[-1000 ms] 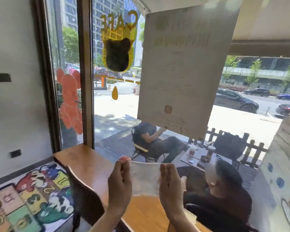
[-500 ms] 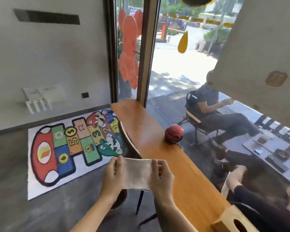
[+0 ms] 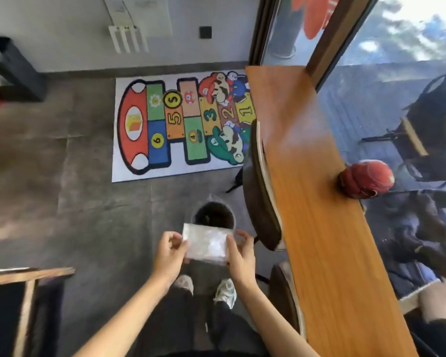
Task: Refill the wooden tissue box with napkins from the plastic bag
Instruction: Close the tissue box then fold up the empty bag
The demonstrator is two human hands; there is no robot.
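crinkled clear plastic bag (image 3: 207, 242) held flat, midair

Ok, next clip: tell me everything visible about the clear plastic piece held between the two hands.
The plastic bag looks like a flat, rectangular piece of clear, crinkled, glossy film, blurred by motion. It is held roughly level, long side left to right, above the grey floor, just in front of a dark round bin. The left hand pinches its left edge and the right hand grips its right edge. It looks flat; whether it holds anything cannot be told.
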